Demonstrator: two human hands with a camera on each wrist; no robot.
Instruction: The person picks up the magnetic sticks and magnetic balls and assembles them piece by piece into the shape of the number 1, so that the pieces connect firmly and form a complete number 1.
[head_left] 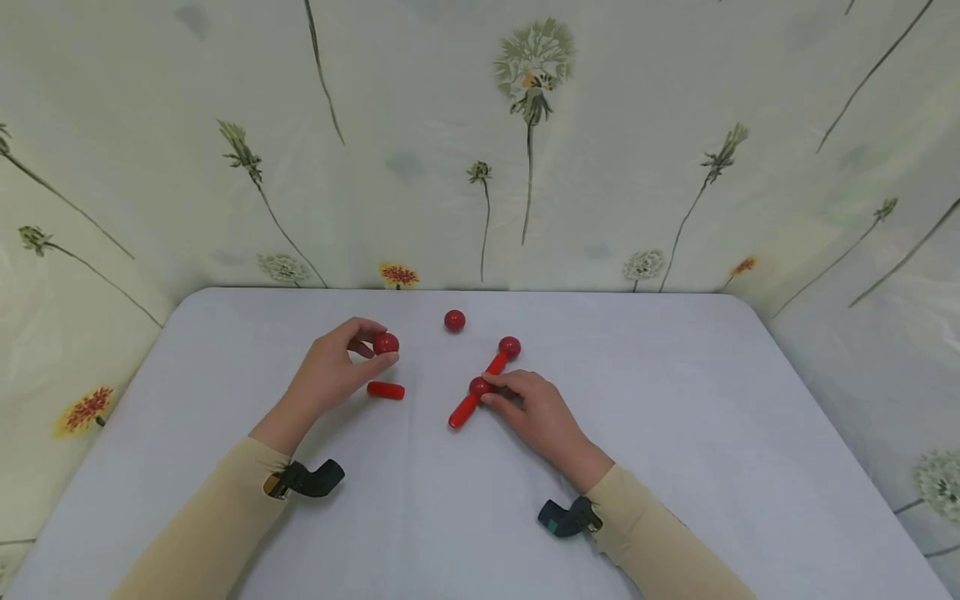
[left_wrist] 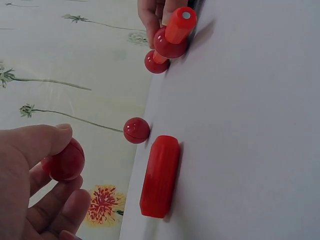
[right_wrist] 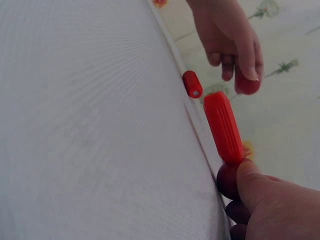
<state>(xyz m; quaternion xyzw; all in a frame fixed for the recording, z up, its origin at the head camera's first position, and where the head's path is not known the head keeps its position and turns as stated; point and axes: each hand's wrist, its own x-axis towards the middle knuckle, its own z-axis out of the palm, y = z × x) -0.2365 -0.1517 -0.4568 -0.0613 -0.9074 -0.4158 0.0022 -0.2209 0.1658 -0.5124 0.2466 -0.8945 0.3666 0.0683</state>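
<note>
My left hand [head_left: 341,362] pinches a glossy red ball [left_wrist: 68,161] between thumb and fingers, above the table at the left. Just below it a loose red rod [head_left: 386,390] lies on the cloth. With thumb and fingers my right hand [head_left: 536,412] holds the middle ball [head_left: 479,386] of a joined piece. One red rod [head_left: 462,412] sticks out of that ball toward the near left, a silvery disc on its free end in the left wrist view. Another rod [head_left: 497,363] runs from it to an end ball [head_left: 509,347]. Fingers partly hide the joint.
A separate red ball [head_left: 454,321] sits near the table's far edge. White cloth covers the table [head_left: 675,375]; a curtain [head_left: 420,167] with printed flowers hangs behind it. Each forearm wears a dark wrist camera [head_left: 318,478].
</note>
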